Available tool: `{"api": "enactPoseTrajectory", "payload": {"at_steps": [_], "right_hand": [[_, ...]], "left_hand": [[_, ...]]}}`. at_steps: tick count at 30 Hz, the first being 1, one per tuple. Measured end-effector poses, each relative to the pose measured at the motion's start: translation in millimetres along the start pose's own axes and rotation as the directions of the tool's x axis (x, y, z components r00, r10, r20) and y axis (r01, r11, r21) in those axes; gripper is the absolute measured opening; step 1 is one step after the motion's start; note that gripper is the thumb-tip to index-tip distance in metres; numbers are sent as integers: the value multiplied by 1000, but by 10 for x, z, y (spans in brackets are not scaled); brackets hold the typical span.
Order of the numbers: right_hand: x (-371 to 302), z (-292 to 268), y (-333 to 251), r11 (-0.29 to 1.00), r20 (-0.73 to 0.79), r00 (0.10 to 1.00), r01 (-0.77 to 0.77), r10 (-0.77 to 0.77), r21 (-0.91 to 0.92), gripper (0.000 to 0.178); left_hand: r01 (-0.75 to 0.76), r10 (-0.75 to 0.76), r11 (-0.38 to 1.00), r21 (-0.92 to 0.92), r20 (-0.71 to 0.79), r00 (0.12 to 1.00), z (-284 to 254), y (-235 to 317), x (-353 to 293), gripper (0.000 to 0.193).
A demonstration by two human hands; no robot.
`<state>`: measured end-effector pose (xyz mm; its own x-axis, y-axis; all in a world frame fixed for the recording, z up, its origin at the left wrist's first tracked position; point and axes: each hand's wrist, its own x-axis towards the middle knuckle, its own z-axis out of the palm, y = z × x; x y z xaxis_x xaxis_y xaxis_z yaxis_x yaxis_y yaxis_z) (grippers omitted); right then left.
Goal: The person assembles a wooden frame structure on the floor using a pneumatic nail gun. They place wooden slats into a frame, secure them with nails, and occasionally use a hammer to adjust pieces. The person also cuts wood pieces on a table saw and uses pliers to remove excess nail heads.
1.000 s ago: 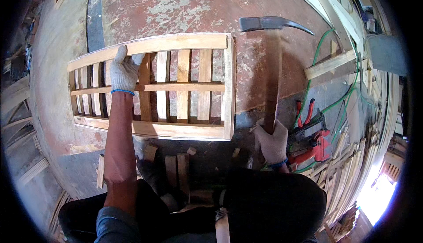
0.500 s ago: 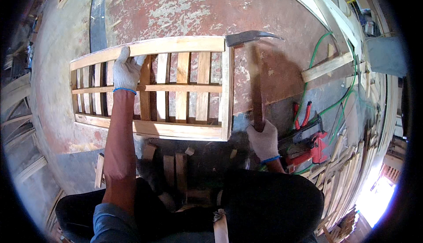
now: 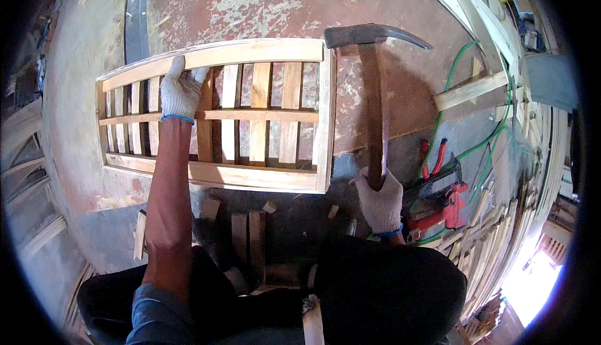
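A wooden slatted frame (image 3: 250,175) lies on the floor in front of me, with several upright slats and one thin middle rail. My left hand (image 3: 180,95), in a white knit glove with a blue cuff, is closed over the far rail left of its middle, fingertips on the wood. To the right of the frame, my gloved right hand (image 3: 380,200) grips the lower end of a hammer's wooden handle. The hammer (image 3: 374,107) has a dark metal head with a long, curved, tapering end pointing right. Its blunt end hangs above the frame's far right corner, apparently not touching it.
On the right lie a red and black nail gun (image 3: 446,210), red-handled pliers (image 3: 433,159) and a green hose (image 3: 452,73). A loose board (image 3: 471,91) lies beyond them. Wood strips (image 3: 494,238) are piled at the right, and offcuts (image 3: 247,238) lie between my feet.
The hammer has risen, its head larger in view and further right. My right hand has shifted slightly right. My left hand keeps its hold on the frame, which appears slightly higher in the picture.
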<state>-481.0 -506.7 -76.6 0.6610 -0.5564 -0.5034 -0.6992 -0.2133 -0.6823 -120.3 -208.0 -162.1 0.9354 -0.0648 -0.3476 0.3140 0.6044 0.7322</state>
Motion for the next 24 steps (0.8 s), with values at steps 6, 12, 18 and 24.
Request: {"api": "enactPoseTrajectory", "payload": {"at_steps": [6,12,18,24], "right_hand": [[-64,19,-147,979,32,997,-58,65,-196,25],[80,131,147,959,70,975,-219,210,178,7],[-89,116,85,972,41,996,-82,74,220,10],[-46,154,232,967,124,983,-156,134,200,8]], "left_hand": [[147,-149,989,25,106,983,240,74,-372,45],[36,-36,998,-55,3,999,387,-105,-212,28],[10,-11,999,-51,-12,1000,289,-41,-286,27],[27,-26,999,-24,12,1000,131,32,-203,30]]}}
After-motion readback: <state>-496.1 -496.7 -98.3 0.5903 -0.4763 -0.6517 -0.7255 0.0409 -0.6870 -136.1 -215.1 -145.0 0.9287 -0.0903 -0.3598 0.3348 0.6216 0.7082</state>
